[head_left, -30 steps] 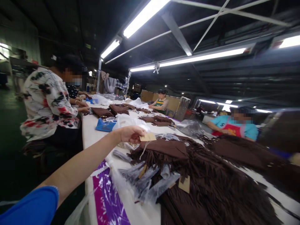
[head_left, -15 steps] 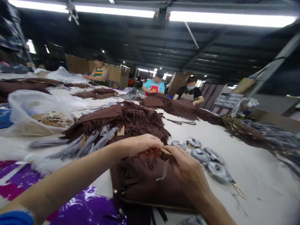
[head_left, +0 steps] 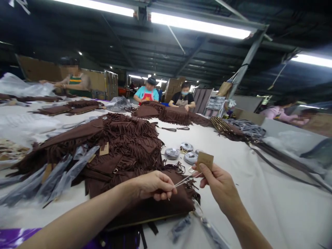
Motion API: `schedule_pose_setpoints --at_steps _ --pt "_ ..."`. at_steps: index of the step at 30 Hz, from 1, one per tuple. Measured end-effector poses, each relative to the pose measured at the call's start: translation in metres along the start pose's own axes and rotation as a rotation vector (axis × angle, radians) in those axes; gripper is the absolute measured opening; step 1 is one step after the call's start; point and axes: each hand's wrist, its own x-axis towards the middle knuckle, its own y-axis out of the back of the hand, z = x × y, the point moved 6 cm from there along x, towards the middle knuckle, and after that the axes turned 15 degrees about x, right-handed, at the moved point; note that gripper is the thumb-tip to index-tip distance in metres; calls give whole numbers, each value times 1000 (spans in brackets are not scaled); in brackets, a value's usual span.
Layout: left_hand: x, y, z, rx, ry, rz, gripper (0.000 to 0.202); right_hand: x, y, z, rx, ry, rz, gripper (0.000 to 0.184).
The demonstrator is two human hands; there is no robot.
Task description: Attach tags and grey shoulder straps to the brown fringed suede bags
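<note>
Between thumb and fingers, my right hand (head_left: 220, 185) grips a small tan hang tag (head_left: 205, 161). A thin white string (head_left: 185, 180) runs taut from the tag to my left hand (head_left: 155, 185), whose fingers are pinched on its other end. Below both hands lies a dark brown fringed bag (head_left: 158, 204) with a zip along its near edge. More brown fringed bags (head_left: 132, 138) are heaped just beyond it. Plastic-wrapped straps (head_left: 204, 221) with metal clips rest beside the bag, beneath my right hand.
Coiled grey straps in plastic (head_left: 190, 157) sit past my right hand. Plastic-sleeved pieces (head_left: 59, 176) lie at left near a purple sheet (head_left: 19, 237). Across the white table (head_left: 272, 193), co-workers (head_left: 147, 90) handle brown bags. Brass-coloured parts (head_left: 223, 125) and grey straps lie at far right.
My view has turned right. My hands have moved apart, and the tag now faces up in my right hand with its string stretched between them.
</note>
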Motion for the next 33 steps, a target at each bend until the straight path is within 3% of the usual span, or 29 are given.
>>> schedule_pose_setpoints --at_steps 4,7,9,11,13,16,18,20,23,25,27,30,33 --pt "4 8 7 184 4 145 24 -10 37 26 103 -109 65 50" --pt "17 7 28 376 -82 210 19 -15 60 49 -64 -220 64 50" --pt "30 -1 45 513 -148 228 13 -16 72 46 -261 -118 171 54" --pt "46 -15 58 616 -209 199 9 -18 72 33 -294 17 258 60" --pt "61 -35 69 649 -293 116 9 -19 55 28 -65 -47 145 61" --pt "77 -59 78 597 -368 -17 13 -25 19 28 361 -332 -187 49" --pt "85 -65 79 559 -343 -24 15 -28 15 28 443 -410 -265 39" --pt "91 -66 79 530 -319 -14 11 -26 28 33 362 -417 -249 36" --pt "99 -65 76 574 -321 -25 10 -21 58 38 -41 -277 -279 31" --pt "102 -62 68 764 -312 18 9 -21 75 39 -358 -137 -280 28" --pt "101 -62 56 1076 -283 56 11 -26 86 43 -530 -73 -263 25" --pt "94 -68 36 1473 -256 46 31 -42 81 58 -485 -177 -341 23" --pt "81 -74 28 1608 -279 48 23 -62 59 67 -335 -248 -502 18"
